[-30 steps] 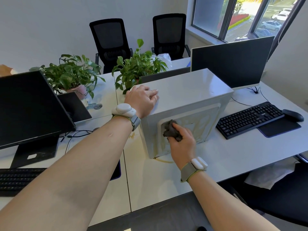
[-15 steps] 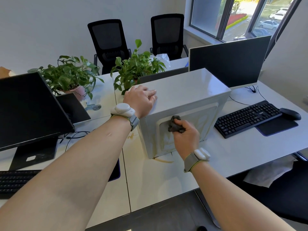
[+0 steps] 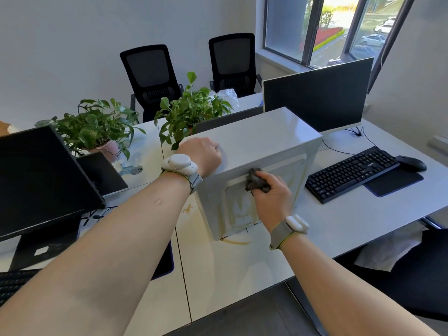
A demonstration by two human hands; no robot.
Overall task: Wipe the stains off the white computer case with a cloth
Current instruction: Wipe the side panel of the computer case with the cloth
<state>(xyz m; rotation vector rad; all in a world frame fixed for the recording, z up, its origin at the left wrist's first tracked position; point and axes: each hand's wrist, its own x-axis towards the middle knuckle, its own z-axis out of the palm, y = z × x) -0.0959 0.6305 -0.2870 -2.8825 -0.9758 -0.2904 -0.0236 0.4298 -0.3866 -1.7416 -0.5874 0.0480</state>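
Sunlit office, white desk [image 3: 242, 258] with yellowish stains, white computer case [image 3: 261, 139], right hand [image 3: 271, 192] gripping bunched dark cloth [image 3: 254, 181] against its side panel, left hand [image 3: 201, 155] on top, finger spread unclear, no legible writing

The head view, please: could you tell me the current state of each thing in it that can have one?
White computer case: upright on the desk, side panel streaked with yellowish stains.
Cloth: bunched, pressed against the panel's upper part.
Right hand: grips the cloth.
Left hand: rests on the case's top.
Right monitor: screen dark.
Left monitor: screen dark.
Mouse: idle on its pad.
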